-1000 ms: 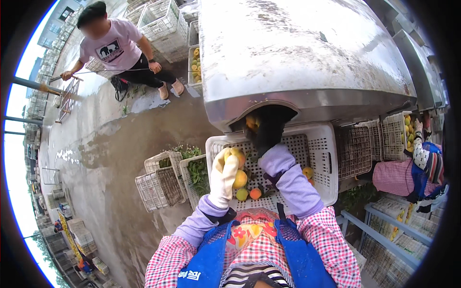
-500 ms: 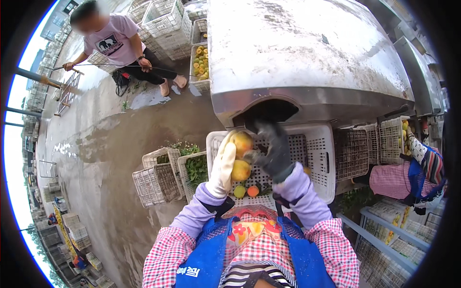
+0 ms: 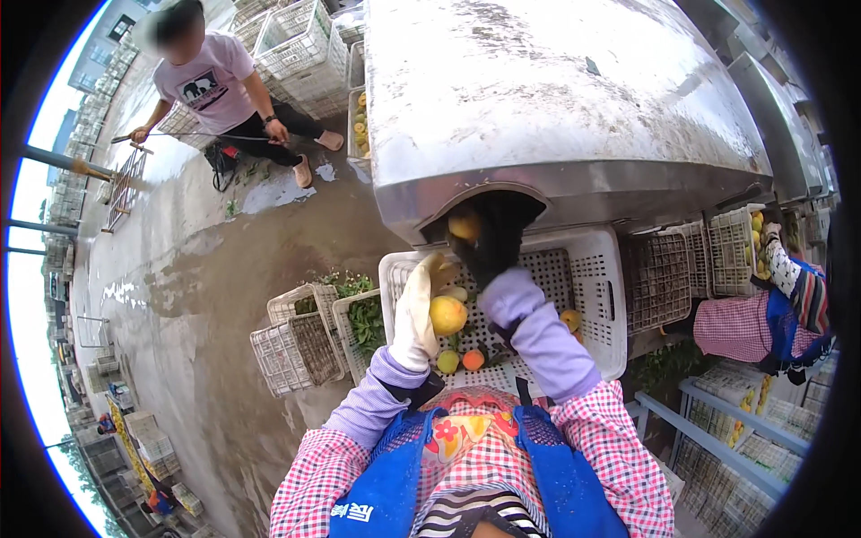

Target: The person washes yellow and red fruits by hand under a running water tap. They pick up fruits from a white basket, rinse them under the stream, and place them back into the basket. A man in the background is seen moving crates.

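Note:
My left hand (image 3: 416, 312), in a pale glove, curls round a yellow peach-like fruit (image 3: 448, 316) over the white crate (image 3: 612, 305). My right hand (image 3: 496, 240), in a dark glove, reaches into the opening at the front of the steel machine (image 3: 574, 184). A yellow-orange peach-like fruit (image 3: 465, 226) shows at its left side, gripped by it; the fingertips blend into the dark opening. Below the left hand lie a green fruit (image 3: 447, 361) and an orange fruit (image 3: 473, 360) in the crate. Another yellow fruit (image 3: 570, 319) sits right of my right forearm.
Crates with green leaves (image 3: 366, 321) stand to the left on the wet floor (image 3: 206, 314). A person (image 3: 215, 85) holding a thin rod stands at far left. Another worker (image 3: 753, 314) is at the right beside a fruit crate (image 3: 731, 255). A blue rail (image 3: 735, 448) runs at lower right.
My right hand has moved up into the machine's opening with the upper of the two fruits. The left hand stays over the crate with the lower fruit.

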The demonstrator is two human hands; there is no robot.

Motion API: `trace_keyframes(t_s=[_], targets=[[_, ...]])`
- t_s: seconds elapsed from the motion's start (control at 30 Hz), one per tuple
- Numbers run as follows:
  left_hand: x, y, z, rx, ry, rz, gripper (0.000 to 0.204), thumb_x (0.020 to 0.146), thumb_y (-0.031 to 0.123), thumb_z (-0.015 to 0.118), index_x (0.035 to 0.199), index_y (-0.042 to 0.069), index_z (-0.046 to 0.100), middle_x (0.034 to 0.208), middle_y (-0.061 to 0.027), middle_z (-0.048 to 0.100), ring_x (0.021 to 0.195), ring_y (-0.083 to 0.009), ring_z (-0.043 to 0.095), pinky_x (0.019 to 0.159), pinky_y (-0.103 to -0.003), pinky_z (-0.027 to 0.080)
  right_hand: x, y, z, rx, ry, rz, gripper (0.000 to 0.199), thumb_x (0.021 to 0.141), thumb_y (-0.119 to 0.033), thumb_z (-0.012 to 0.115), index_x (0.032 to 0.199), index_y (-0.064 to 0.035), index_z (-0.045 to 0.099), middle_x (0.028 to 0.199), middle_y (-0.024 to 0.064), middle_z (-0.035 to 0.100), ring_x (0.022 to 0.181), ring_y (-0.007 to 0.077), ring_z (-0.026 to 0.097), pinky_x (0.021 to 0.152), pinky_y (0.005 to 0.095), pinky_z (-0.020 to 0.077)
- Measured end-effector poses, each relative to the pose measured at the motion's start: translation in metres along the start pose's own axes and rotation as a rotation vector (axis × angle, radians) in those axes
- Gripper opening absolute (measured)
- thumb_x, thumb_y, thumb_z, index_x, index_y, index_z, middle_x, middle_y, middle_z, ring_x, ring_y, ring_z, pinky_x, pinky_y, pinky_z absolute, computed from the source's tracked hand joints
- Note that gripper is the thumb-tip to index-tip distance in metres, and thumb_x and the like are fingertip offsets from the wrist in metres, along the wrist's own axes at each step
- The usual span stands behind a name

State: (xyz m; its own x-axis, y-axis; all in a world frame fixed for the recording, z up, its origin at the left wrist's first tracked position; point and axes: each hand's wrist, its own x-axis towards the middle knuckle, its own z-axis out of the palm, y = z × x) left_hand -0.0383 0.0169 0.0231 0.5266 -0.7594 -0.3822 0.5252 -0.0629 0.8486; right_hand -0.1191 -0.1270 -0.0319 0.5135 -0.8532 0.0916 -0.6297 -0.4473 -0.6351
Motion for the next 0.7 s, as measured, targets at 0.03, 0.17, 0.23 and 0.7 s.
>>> trace_keyframes(t_s=[0.03,0.17,0.23,0.7], targets=[[0.001,-0.002,-0.005,-0.099,0.01,-0.059,0.039,0.106,0.043,0.053,0.129,0.012,0.05,0.127,-0.0127,0.061,0.108,-0.0257,0.066,0.075,-0.038,0.06,0.001,0.003,0.007,0.047,-0.052,0.03,0.068,0.075,-0.033,0.083,0.132,-0.0054,0.058,0.13,0.0208,0.058,0.115,0.0395,0.057,0.099,0.0482,0.0463],[0.009,-0.007,-0.013,-0.382,0.036,-0.211,0.04,0.104,0.042,0.057,0.133,0.016,0.049,0.134,-0.0123,0.059,0.11,-0.0275,0.065,0.081,-0.044,0.059,0.004,0.021,0.006,0.19,-0.221,0.04,0.071,0.075,-0.04,0.082,0.132,-0.0043,0.058,0.133,0.02,0.058,0.118,0.0398,0.056,0.101,0.0496,0.0444],[0.01,-0.007,-0.014,-0.414,0.028,-0.18,0.035,0.104,0.041,0.058,0.13,0.018,0.05,0.134,-0.0097,0.058,0.11,-0.0268,0.064,0.082,-0.044,0.059,0.014,0.022,-0.001,0.22,-0.309,0.036,0.073,0.076,-0.043,0.081,0.133,-0.0037,0.058,0.134,0.0195,0.057,0.12,0.04,0.056,0.102,0.0503,0.0435],[0.022,-0.024,-0.018,0.601,-0.257,0.622,0.063,0.104,0.044,0.053,0.151,0.003,0.041,0.148,-0.0133,0.052,0.131,-0.0266,0.054,0.107,-0.04,0.046,-0.068,-0.022,-0.028,0.08,0.177,-0.425,0.078,0.073,-0.044,0.082,0.132,0.0005,0.057,0.147,0.0164,0.048,0.142,0.044,0.036,0.115,0.0562,0.0318]])
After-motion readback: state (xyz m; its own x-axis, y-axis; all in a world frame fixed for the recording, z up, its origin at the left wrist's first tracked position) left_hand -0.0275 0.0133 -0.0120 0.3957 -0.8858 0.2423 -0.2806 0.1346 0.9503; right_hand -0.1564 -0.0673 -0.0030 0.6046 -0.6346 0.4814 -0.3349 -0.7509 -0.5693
